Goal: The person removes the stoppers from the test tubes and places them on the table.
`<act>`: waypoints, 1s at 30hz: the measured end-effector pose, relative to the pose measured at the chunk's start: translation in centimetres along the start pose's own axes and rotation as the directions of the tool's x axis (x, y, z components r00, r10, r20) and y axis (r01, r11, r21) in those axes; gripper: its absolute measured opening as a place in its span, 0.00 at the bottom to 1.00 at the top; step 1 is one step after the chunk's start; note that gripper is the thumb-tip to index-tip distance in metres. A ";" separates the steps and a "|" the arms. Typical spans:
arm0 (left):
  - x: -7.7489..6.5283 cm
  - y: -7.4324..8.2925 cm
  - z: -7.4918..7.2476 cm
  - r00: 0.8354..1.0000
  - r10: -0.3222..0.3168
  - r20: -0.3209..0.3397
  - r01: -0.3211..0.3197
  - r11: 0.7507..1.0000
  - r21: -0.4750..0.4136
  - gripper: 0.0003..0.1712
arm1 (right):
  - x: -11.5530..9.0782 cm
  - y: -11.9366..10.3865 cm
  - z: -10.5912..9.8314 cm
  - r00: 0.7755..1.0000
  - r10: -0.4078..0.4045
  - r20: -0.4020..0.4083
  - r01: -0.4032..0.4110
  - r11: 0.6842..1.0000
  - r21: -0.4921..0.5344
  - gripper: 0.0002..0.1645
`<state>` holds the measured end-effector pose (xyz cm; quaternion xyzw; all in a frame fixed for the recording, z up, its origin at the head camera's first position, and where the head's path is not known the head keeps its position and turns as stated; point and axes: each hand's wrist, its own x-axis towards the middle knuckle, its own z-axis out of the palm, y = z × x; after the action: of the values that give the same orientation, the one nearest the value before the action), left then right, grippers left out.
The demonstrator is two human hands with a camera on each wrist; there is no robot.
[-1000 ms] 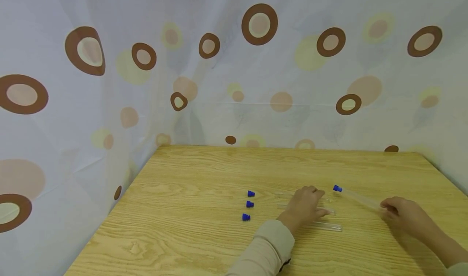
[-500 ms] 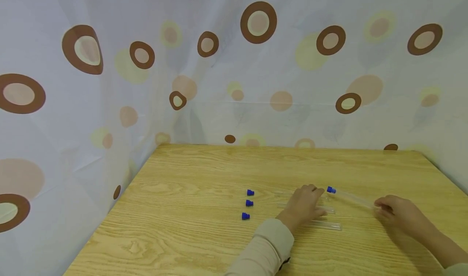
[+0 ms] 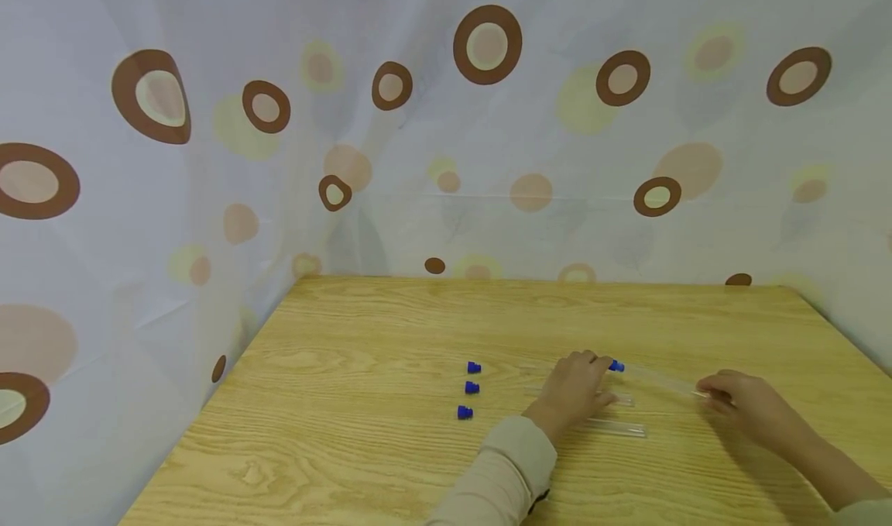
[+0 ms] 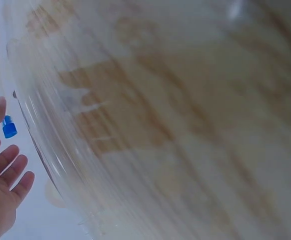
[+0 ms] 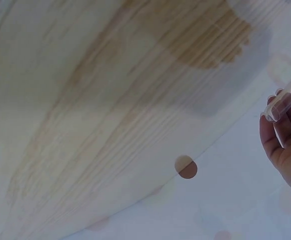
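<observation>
My right hand (image 3: 756,410) pinches the rounded end of a clear test tube (image 3: 662,379) and holds it tilted above the table; that end also shows in the right wrist view between the thumb and fingers. A blue cap (image 3: 616,366) sits in the tube's far end, right by the fingertips of my left hand (image 3: 573,390). In the left wrist view that hand has its fingers spread and loosely bent, with the cap (image 4: 9,128) near the thumb. Beneath my left hand lie further clear tubes, a front one (image 3: 616,428) and a middle one (image 3: 622,399), partly hidden.
Three loose blue caps, the back one (image 3: 474,368), the middle one (image 3: 471,387) and the front one (image 3: 464,412), lie in a column left of the tubes. A patterned curtain (image 3: 390,232) borders the wooden table (image 3: 334,433) at the back and sides.
My right hand has moved left with the capped test tube, bringing its cap up to the left hand's fingertips. The left hand has hardly moved. The loose caps lie as before.
</observation>
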<state>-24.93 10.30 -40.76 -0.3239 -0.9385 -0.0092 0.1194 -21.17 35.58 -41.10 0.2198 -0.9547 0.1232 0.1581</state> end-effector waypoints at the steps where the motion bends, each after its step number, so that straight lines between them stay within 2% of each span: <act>1: 0.0 0.0 0.0 1.000 0.003 -0.011 -0.003 1.000 -0.001 0.29 | 0.1 -0.1 0.0 1.000 -0.007 -0.003 0.007 1.000 -0.004 0.10; 6: 0.0 -0.3 0.2 0.999 0.009 -0.031 -0.010 1.000 -0.015 0.29 | 0.4 -0.6 0.1 1.000 -0.021 0.010 0.020 1.000 0.021 0.10; 15: 0.0 -0.6 0.3 0.999 0.022 -0.045 -0.023 1.000 -0.012 0.25 | 0.4 -1.1 0.3 0.999 -0.052 -0.016 0.052 0.998 0.017 0.11; 25: 0.0 -1.0 0.1 1.000 0.017 -0.007 -0.017 1.000 -0.021 0.21 | 1.0 -2.2 0.4 0.995 -0.096 -0.028 0.097 0.995 0.027 0.12; 30: 0.1 -1.4 0.2 1.000 0.027 -0.013 -0.027 1.000 -0.006 0.19 | 1.3 -2.6 0.3 0.994 -0.108 -0.022 0.109 0.994 0.031 0.12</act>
<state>-25.91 9.30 -40.84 -0.3369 -0.9332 -0.0127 0.1247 -21.16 32.69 -40.49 0.2726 -0.9377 0.1320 0.1704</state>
